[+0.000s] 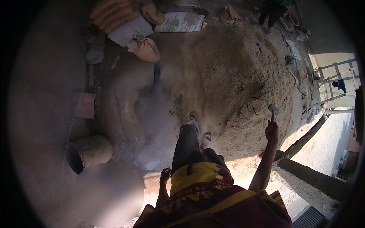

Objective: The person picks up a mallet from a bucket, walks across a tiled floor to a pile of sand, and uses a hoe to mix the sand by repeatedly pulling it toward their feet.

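A short tool (273,110) with a pale grey head is gripped in the right hand (271,131), fingers wrapped round the handle and the head pointed away from the body; it's seen against the near right flank of a big mound of brown soil (247,76), well apart from the left hand (165,174); that one is held low by the left thigh, and it's too small and dark there to tell whether it's closed or just loosely curled. Two feet in light sandals (193,123) are planted between the mound and a patch of grey powder (152,102), which is spread over the floor to the left; dark trousers (185,142) and a maroon and yellow top (201,193) are worn.

Far left, brown sacks (114,15) are stacked, with a single plump sack (147,50) laid just nearer; a pale printed sheet (180,22) is set to the right of those. Near left, a wide-mouthed cylinder (91,151) is tipped on its side; beyond it a pinkish panel (83,105) is seen. On the right, a blue cloth (339,86) is hung on a wooden frame (330,81); far right, another person's dark-clothed legs (270,13) are partly visible.
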The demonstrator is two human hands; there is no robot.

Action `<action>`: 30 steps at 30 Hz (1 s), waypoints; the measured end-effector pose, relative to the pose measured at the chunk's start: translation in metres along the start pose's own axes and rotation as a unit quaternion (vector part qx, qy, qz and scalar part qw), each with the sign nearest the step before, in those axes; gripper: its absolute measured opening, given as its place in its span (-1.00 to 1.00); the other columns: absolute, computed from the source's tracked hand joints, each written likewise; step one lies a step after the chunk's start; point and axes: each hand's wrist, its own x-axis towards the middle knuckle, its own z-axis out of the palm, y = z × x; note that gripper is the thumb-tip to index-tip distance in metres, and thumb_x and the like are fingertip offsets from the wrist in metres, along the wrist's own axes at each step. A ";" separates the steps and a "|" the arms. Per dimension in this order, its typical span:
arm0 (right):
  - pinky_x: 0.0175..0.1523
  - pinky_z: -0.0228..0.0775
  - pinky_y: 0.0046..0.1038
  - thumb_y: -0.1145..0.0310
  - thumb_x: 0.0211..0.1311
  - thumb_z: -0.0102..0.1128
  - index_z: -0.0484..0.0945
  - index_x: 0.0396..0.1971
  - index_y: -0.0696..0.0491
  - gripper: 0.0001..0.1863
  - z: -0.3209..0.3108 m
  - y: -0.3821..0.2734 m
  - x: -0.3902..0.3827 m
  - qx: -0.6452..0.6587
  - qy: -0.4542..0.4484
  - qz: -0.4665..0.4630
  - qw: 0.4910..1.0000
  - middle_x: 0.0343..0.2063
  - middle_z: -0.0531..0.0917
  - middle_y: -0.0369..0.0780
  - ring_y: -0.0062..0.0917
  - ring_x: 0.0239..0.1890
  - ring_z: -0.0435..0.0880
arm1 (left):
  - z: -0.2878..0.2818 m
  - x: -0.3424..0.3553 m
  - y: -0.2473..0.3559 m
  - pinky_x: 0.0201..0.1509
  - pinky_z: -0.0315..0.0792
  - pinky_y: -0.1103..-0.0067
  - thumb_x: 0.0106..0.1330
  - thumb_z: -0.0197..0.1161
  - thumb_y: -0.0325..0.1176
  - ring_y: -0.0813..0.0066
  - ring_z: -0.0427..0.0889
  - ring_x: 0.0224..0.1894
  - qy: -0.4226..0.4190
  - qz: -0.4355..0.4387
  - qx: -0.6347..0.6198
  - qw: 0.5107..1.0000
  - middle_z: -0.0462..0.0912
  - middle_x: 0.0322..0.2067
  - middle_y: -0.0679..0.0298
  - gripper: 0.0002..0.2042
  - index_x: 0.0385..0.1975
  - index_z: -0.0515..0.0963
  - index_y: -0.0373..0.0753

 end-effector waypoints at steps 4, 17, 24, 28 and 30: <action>-0.63 0.14 -0.63 0.27 0.53 0.08 0.47 0.02 0.19 -0.70 0.184 -0.032 0.065 0.015 -0.068 -0.014 0.997 -0.69 0.37 -0.49 -0.76 -0.74 0.29 | -0.009 0.066 0.015 -0.17 0.58 0.39 0.49 0.24 -0.22 0.42 0.66 -0.23 0.054 -0.116 -0.136 0.982 0.70 -0.03 0.21 -0.58 0.27 0.49 -0.23; -0.67 0.03 -0.62 0.27 0.48 0.11 0.56 -0.15 0.17 -0.76 0.466 -0.149 0.239 0.005 -0.082 -0.032 0.996 -0.70 0.38 -0.53 -0.80 -0.76 0.25 | -0.186 0.237 0.454 0.34 0.42 0.09 0.55 0.16 -0.23 -0.02 0.57 0.28 0.122 0.081 -0.102 0.984 0.53 0.26 0.01 -0.51 0.41 0.31 -0.22; -0.66 0.04 -0.62 0.30 0.45 0.14 0.59 -0.21 0.17 -0.78 0.590 -0.167 0.355 0.026 -0.079 -0.002 0.997 -0.69 0.41 -0.53 -0.81 -0.74 0.30 | -0.312 0.328 0.622 0.10 0.53 0.30 0.54 0.16 -0.23 0.21 0.67 0.07 0.172 0.106 -0.068 0.977 0.62 0.07 0.18 -0.56 0.35 0.38 -0.20; -0.63 0.07 -0.63 0.31 0.45 0.16 0.58 -0.23 0.16 -0.80 0.658 -0.164 0.433 0.039 -0.069 -0.037 0.996 -0.68 0.42 -0.50 -0.79 -0.72 0.32 | -0.363 0.354 0.665 0.04 0.56 0.27 0.52 0.19 -0.25 0.19 0.69 0.03 0.273 0.042 -0.107 0.955 0.64 0.08 0.14 -0.56 0.34 0.39 -0.20; -0.62 0.08 -0.63 0.31 0.44 0.16 0.57 -0.21 0.17 -0.79 0.697 -0.185 0.477 0.060 -0.058 -0.025 0.996 -0.68 0.42 -0.49 -0.79 -0.72 0.32 | -0.371 0.367 0.694 0.11 0.55 0.22 0.54 0.16 -0.27 0.14 0.67 0.09 0.270 -0.012 -0.097 0.958 0.59 0.16 0.09 -0.56 0.35 0.38 -0.22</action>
